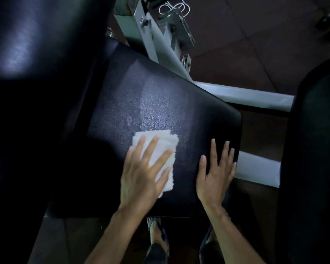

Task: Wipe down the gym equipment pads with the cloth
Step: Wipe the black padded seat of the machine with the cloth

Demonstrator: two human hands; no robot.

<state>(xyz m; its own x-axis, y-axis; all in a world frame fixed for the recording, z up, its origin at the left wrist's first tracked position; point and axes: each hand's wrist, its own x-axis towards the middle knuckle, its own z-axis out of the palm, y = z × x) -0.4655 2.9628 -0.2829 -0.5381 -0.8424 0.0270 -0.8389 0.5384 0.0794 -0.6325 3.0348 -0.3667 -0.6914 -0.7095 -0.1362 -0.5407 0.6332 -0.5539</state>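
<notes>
White folded cloth (156, 155) on pebbled black pad (160, 103).

Left hand (141, 174) presses a white cloth (160, 147) flat on the black seat pad (160, 96); right hand (215, 174) rests flat beside it

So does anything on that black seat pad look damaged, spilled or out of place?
Nothing looks damaged. The black textured vinyl seat pad shows a paler streaky band above the folded white cloth, possibly a wiping trace. The left hand lies flat on the cloth; the right hand rests flat on the pad near its edge.
</notes>
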